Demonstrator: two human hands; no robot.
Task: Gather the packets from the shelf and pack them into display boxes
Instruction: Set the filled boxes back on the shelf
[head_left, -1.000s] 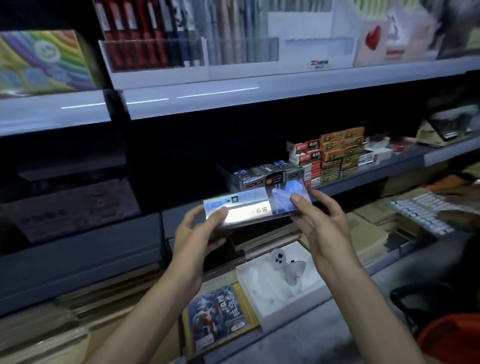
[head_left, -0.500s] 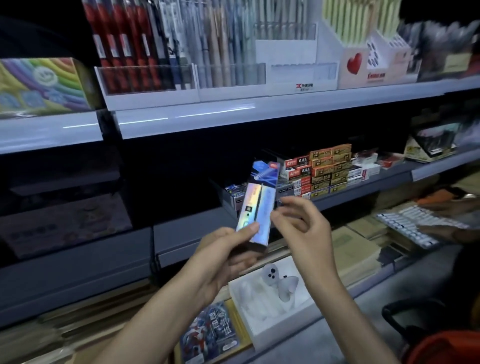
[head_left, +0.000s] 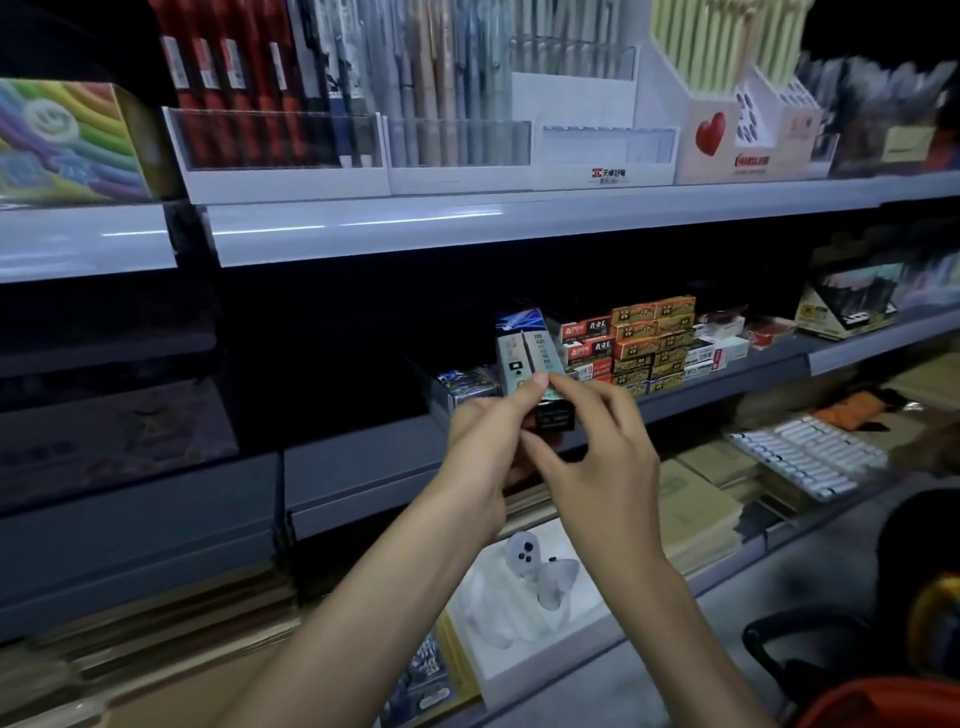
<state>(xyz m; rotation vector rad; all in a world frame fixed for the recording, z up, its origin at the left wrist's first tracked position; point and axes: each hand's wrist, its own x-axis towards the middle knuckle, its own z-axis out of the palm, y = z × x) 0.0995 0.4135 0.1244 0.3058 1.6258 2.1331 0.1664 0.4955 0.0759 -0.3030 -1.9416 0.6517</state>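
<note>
A long blue and silver packet (head_left: 524, 351) stands upright in front of the middle shelf. My left hand (head_left: 480, 457) grips its lower end, thumb across the front. My right hand (head_left: 597, 447) pinches the packet's dark bottom end with thumb and fingers. Just behind, a dark display box (head_left: 457, 389) on the shelf holds similar packets. To its right sit stacked red and orange small boxes (head_left: 631, 343).
The grey shelf edge (head_left: 363, 473) runs under my hands. Below lie a white box with a ghost figure (head_left: 524, 582), cardboard sheets (head_left: 696, 493) and a white keyboard (head_left: 805, 457). Pen displays (head_left: 363, 114) line the upper shelf. An orange object (head_left: 883, 706) sits bottom right.
The packet went from lying level between both hands to standing upright. My right hand let go of its end and now pinches the bottom, close to my left hand.
</note>
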